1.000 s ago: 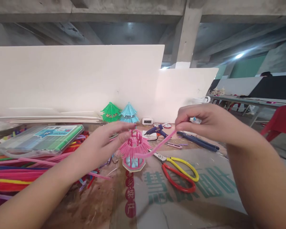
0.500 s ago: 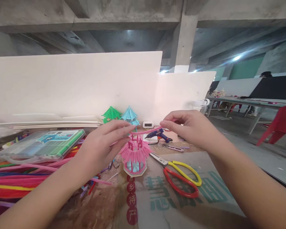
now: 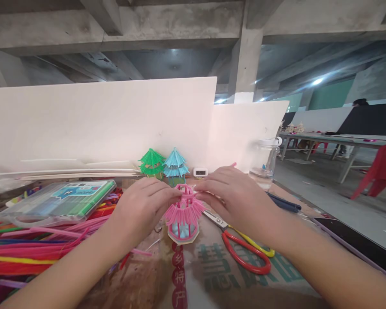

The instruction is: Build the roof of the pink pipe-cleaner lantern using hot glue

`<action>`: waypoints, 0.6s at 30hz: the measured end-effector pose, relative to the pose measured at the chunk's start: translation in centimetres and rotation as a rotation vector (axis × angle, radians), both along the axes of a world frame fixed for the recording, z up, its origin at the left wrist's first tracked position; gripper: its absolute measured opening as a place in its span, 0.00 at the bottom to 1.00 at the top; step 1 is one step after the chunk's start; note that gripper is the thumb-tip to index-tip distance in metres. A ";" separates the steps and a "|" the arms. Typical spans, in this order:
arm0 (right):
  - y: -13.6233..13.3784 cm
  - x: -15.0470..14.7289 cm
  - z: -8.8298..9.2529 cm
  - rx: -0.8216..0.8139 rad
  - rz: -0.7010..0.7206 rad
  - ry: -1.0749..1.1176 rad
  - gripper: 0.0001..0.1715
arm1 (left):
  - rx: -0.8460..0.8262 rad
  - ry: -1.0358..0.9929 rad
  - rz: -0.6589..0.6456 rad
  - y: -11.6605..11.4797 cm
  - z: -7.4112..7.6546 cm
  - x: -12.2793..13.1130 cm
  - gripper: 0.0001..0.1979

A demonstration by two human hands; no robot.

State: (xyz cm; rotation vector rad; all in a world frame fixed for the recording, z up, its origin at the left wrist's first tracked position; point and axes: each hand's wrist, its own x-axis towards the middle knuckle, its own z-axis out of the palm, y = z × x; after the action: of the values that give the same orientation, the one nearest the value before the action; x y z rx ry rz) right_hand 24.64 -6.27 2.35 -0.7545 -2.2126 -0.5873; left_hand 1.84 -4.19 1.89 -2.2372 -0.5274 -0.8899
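A small pink pavilion model (image 3: 184, 212) made of pipe cleaners stands on the cardboard-covered table (image 3: 212, 274), with a pale blue core on a beige base. My left hand (image 3: 144, 208) pinches at its top from the left. My right hand (image 3: 234, 199) is closed on a pink pipe cleaner (image 3: 233, 165) and presses it against the model's top from the right; only the tip of that pipe cleaner shows above my fingers. Both hands meet over the model's upper posts.
Red-and-yellow scissors (image 3: 244, 253) lie right of the model. A heap of coloured pipe cleaners (image 3: 35, 244) and a clear plastic box (image 3: 56, 201) fill the left. Green (image 3: 151, 162) and blue (image 3: 176, 162) pavilion models, a small clock (image 3: 200, 172) and a jar (image 3: 266, 165) stand behind. A phone (image 3: 357, 244) lies right.
My right hand has come down and left with the pink pipe cleaner, from held out at the right to pressed on the model's top. The left hand stays at the top.
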 end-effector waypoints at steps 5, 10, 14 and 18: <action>0.2 -1.2 -1.6 0.011 -0.022 -0.091 0.13 | 0.011 0.025 -0.020 -0.3 -0.8 0.6 0.12; 0.9 -0.5 -0.8 -0.103 -0.210 -0.071 0.13 | -0.048 -0.035 0.069 0.2 -0.2 0.2 0.16; 1.1 -0.1 0.1 -0.243 -0.305 0.003 0.14 | -0.112 -0.059 0.171 0.3 0.8 -0.2 0.19; 1.1 0.2 0.4 -0.248 -0.323 -0.017 0.14 | -0.041 -0.042 0.202 0.3 1.4 -0.8 0.22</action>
State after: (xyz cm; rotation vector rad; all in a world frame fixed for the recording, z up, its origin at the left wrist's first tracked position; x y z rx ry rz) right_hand 24.82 -5.19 2.71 -1.2551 -2.2192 -0.4768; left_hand 1.01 -3.87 3.26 -2.1602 -0.7823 -0.8288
